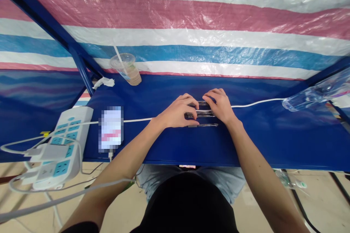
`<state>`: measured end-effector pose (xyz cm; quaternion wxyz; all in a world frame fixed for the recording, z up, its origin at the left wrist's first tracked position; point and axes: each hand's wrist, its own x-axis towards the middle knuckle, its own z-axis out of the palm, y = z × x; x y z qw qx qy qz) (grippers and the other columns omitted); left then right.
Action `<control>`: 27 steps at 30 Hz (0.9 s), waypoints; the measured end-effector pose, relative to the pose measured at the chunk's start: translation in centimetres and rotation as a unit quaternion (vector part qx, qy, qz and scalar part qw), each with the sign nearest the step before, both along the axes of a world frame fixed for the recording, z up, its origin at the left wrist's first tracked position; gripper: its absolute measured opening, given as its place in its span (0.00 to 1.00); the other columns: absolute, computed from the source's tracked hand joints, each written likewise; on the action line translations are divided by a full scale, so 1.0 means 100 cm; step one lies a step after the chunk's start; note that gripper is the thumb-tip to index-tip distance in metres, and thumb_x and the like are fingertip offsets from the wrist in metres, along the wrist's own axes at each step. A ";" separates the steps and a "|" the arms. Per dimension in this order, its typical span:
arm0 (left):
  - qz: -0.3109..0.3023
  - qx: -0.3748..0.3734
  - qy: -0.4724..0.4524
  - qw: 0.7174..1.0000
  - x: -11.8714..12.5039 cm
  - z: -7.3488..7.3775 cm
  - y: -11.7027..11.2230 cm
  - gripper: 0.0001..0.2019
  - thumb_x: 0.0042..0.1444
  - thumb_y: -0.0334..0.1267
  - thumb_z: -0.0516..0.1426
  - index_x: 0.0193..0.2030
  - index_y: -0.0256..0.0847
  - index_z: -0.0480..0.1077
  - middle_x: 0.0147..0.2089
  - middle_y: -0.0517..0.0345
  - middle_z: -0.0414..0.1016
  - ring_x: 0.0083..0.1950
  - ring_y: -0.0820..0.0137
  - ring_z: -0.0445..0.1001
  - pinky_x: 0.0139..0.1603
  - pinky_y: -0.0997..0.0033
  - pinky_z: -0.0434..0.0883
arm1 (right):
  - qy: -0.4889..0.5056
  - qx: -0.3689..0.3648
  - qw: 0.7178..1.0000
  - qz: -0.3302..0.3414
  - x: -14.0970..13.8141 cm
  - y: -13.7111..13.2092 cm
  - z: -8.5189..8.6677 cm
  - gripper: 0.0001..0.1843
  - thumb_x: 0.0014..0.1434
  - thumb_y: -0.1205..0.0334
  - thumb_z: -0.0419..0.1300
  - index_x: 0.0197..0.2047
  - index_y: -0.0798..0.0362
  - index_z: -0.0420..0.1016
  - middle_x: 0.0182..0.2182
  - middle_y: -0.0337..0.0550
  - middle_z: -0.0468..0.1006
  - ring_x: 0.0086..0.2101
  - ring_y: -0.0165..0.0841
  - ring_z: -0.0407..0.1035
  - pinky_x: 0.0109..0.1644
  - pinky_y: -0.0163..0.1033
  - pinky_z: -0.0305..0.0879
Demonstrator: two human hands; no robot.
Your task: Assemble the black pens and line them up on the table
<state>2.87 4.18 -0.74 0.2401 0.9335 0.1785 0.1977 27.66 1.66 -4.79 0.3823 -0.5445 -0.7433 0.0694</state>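
Note:
Several slim pens with clear and dark barrels lie side by side on the blue table, pointing left to right. My left hand curls over their left ends, its fingers and thumb bent round them. One pen lies a little apart on the near side, by my left thumb. My right hand bends over the right part of the row, thumb and fingertips close together at the farthest pen. The fingers partly hide the pens' ends. A white cable runs across the table behind and under my hands.
On the left are a white power strip with plugs, a phone on a cable, and crumpled tissue. A plastic cup with a straw stands at the back. A clear bottle lies at the right. Striped sheeting hangs behind.

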 end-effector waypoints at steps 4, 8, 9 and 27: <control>-0.021 0.022 0.031 0.999 0.003 0.004 -0.006 0.11 0.56 0.49 0.74 0.33 0.47 0.82 0.57 0.53 0.77 0.64 0.54 0.69 0.67 0.47 0.67 | 0.005 0.008 1.000 0.006 0.000 0.001 -0.001 0.19 0.76 0.50 0.56 0.41 0.50 0.84 0.41 0.51 0.83 0.43 0.45 0.72 0.54 0.54 0.67; -0.052 0.039 0.049 0.997 0.009 0.005 -0.017 0.11 0.55 0.47 0.75 0.33 0.46 0.82 0.58 0.52 0.77 0.66 0.52 0.68 0.69 0.46 0.66 | 0.004 0.003 1.000 0.003 0.000 0.002 -0.001 0.19 0.76 0.50 0.56 0.42 0.50 0.84 0.41 0.51 0.83 0.43 0.45 0.72 0.54 0.53 0.67; -0.059 0.045 0.053 0.996 0.011 0.004 -0.019 0.11 0.54 0.47 0.75 0.32 0.46 0.81 0.58 0.52 0.77 0.66 0.52 0.68 0.70 0.45 0.65 | 0.005 0.002 1.000 0.000 0.000 0.002 -0.001 0.19 0.76 0.50 0.56 0.42 0.50 0.84 0.41 0.51 0.83 0.43 0.45 0.71 0.54 0.53 0.67; 0.148 0.042 -0.063 0.986 -0.005 0.005 0.004 0.08 0.73 0.45 0.60 0.47 0.45 0.75 0.44 0.54 0.82 0.50 0.60 0.73 0.56 0.58 0.69 | 0.299 -0.187 0.932 0.084 -0.007 -0.015 0.029 0.40 0.68 0.23 0.51 0.30 0.50 0.82 0.27 0.46 0.80 0.27 0.36 0.69 0.33 0.43 0.65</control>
